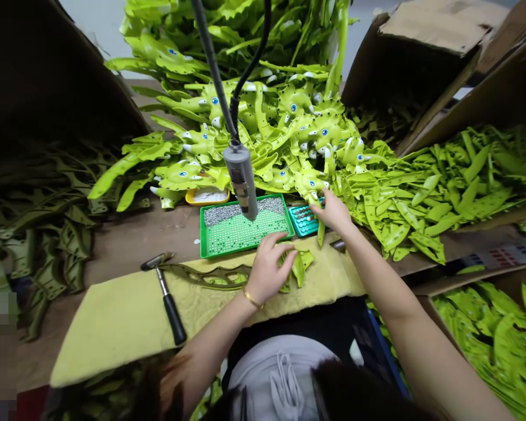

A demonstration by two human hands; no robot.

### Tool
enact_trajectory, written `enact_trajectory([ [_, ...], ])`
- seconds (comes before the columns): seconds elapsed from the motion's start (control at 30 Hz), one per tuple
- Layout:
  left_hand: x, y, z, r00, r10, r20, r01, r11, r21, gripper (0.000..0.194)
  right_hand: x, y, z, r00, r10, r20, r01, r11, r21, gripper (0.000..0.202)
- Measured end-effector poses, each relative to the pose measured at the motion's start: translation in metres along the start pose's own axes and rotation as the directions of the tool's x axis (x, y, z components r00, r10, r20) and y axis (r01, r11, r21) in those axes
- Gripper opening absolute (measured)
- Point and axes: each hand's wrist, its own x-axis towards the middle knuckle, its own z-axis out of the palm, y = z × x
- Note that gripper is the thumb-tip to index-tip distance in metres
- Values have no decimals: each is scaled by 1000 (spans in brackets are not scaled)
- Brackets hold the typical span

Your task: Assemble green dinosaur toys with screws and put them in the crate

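My left hand (269, 266) is above the yellow cloth, fingers curved and apart. Under and beside its fingertips lies a lime-green plastic piece (301, 266); I see no firm grip on it. A long olive-green plastic part (214, 276) stretches left from that hand across the cloth. My right hand (334, 211) reaches to the front of the pile, thumb and fingers closed around the snout end of a lime-green dinosaur-head piece (309, 180) with a blue eye. Just below that hand is a teal tray (304, 227) of small round parts.
A grey electric screwdriver (242, 178) hangs over a green tray (244, 238) of screws. A hammer (170, 304) lies on the yellow cloth (114, 327). Green parts heap behind and right; olive parts (21, 251) lie left. Cardboard boxes (438, 26) flank the table.
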Motion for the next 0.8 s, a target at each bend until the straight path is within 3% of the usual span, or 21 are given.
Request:
enact_trajectory([
  [0.1, 32, 8, 14, 986, -157, 50, 164, 954, -249, 10, -2, -4, 4, 999, 6, -43, -6, 1000, 7, 60],
  [0.17, 51, 10, 25, 946, -310, 91, 319, 852, -416, 7, -5, -6, 2, 997, 3, -75, 0, 999, 39, 56],
  [0.23, 68, 8, 35, 898, -425, 111, 422, 762, -491, 20, -15, -8, -2, 995, -6, -98, 14, 997, 82, 55],
  [0.33, 84, 6, 43, 865, -476, 158, 467, 650, -600, 43, -46, -11, -7, 988, -80, -131, 105, 975, 194, 52],
  [0.4, 80, 8, 39, 872, -462, 162, 424, 545, -723, 46, -76, -9, -10, 963, -227, -147, 262, 920, 292, 45],
  [0.5, 44, 14, 18, 866, -437, 242, 447, 465, -764, 43, -121, 5, -18, 865, -427, -263, 492, 824, 282, 38],
  [0.53, 26, 17, 8, 832, -415, 369, 537, 432, -725, 42, -133, 12, -21, 828, -494, -264, 553, 800, 235, 41],
  [0.57, 7, 19, -3, 757, -366, 542, 652, 369, -662, 40, -145, 19, -23, 792, -570, -219, 607, 770, 196, 48],
  [0.6, -12, 21, -13, 654, -315, 688, 756, 305, -579, 38, -155, 26, -23, 753, -648, -118, 657, 731, 185, 58],
  [0.67, -46, 24, -29, 477, -252, 842, 877, 201, -436, 35, -173, 34, -17, 632, -761, 146, 716, 645, 266, 72],
  [0.7, -61, 24, -35, 417, -242, 876, 908, 154, -390, 34, -182, 35, -10, 572, -784, 241, 713, 620, 326, 76],
  [0.73, -73, 24, -38, 378, -244, 893, 926, 108, -362, 34, -192, 34, -3, 529, -795, 296, 699, 606, 380, 79],
  [0.8, -91, 23, -43, 342, -279, 897, 937, 29, -348, 36, -208, 27, 12, 496, -805, 326, 661, 593, 460, 81],
])
